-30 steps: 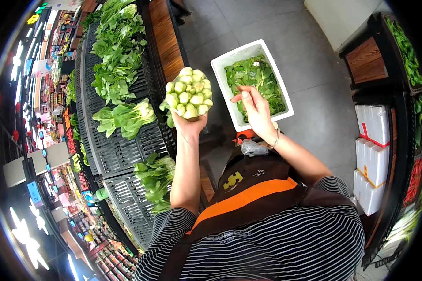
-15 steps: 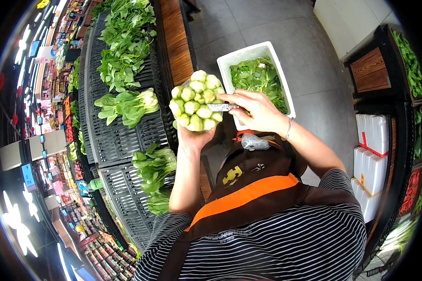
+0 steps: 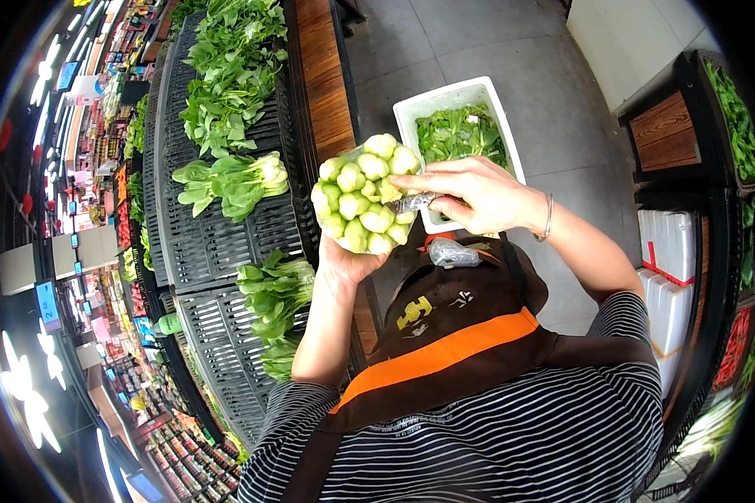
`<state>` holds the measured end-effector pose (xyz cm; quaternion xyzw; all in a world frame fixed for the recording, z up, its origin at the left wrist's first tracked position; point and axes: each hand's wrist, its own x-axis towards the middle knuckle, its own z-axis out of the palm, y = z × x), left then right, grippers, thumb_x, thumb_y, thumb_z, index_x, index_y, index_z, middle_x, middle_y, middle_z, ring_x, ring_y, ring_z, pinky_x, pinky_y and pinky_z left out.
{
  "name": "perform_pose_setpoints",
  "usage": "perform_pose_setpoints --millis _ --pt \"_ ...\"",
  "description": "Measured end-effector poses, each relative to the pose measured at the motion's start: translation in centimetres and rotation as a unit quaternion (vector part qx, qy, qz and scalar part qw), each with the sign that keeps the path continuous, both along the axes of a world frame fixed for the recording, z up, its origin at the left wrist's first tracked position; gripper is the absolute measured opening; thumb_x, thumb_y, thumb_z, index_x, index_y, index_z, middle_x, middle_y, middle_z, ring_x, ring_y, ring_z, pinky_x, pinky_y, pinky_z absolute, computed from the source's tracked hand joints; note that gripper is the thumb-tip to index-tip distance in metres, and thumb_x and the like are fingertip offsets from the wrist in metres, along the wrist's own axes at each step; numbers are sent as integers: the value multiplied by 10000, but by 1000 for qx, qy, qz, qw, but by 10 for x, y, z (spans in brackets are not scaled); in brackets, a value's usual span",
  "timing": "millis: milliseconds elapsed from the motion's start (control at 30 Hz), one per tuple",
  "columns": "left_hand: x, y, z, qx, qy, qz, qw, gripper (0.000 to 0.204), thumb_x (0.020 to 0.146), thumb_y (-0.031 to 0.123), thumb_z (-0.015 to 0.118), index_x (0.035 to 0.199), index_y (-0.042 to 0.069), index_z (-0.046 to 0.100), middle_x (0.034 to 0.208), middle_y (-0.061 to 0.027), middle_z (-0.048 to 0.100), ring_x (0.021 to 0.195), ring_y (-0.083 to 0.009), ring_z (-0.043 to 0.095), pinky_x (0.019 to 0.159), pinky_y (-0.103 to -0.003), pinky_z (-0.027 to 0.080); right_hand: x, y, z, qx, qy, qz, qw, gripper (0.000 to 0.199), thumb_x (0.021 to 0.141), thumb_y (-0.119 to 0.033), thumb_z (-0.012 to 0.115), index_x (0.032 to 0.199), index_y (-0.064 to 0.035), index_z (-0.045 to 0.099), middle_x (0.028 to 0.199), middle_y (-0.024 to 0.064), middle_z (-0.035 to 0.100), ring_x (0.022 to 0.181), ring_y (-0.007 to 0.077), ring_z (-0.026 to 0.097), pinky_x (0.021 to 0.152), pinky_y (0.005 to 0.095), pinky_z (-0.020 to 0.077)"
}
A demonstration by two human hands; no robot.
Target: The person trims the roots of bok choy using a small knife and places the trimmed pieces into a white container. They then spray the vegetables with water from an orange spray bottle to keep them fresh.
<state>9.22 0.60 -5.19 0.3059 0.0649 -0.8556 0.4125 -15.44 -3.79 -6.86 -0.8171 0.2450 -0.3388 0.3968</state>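
A packed bundle of bok choy [image 3: 354, 204], its pale green cut ends facing up at me, rests in my left hand [image 3: 350, 261]. The fingers of that hand wrap round the bundle from below and are mostly hidden. In my right hand [image 3: 488, 197] is a knife [image 3: 411, 203] with a short metal blade, held from the right side. Its blade lies against the stem ends at the bundle's right edge, and my index finger stretches over them. Beneath my right hand, a white foam box [image 3: 401, 126] holds loose leafy greens [image 3: 457, 134].
To the left, a black slatted display rack [image 3: 214, 243] carries bok choy [image 3: 235, 184] and other leafy greens [image 3: 235, 75]. A wood-faced edge [image 3: 327, 92] borders it. On the right stand white foam boxes [image 3: 667, 239] beside shelves of vegetables. Grey tiled floor [image 3: 512, 50] lies ahead.
The bundle appears slightly larger and has shifted a little right. My right hand has moved right and slightly down with the knife, whose blade has changed angle against the stem ends.
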Motion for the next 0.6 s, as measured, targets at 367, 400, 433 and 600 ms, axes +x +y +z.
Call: perform_pose_setpoints --millis 367,400,433,600 --pt "-17 10 3 -15 48 22 998 580 931 542 401 1352 148 467 1350 -70 517 1216 -260 525 1005 -425 463 2 29 18 -24 5 -111 993 654 761 94 543 1352 -186 523 806 109 523 596 275 551 545 361 473" --pt "-19 12 1 -17 48 34 998 595 922 560 414 1351 151 465 1343 -61 520 1219 -255 520 1008 -425 456 4 32 18 -11 -19 -127 992 629 775 107 531 1341 -170 533 810 110 533 610 249 563 552 356 477" --pt "-23 13 1 -26 37 45 998 593 922 563 413 1349 153 465 1338 -57 521 1215 -252 521 1006 -425 455 4 35 18 5 -28 -139 990 612 785 83 546 1335 -184 537 823 104 554 626 256 576 559 364 483" --pt "-52 15 2 -61 -59 118 989 567 927 573 404 1313 164 483 1289 -44 540 1166 -235 540 976 -423 464 3 38 22 80 -79 -162 980 494 842 57 547 1297 -133 567 823 101 563 672 224 541 630 328 469"
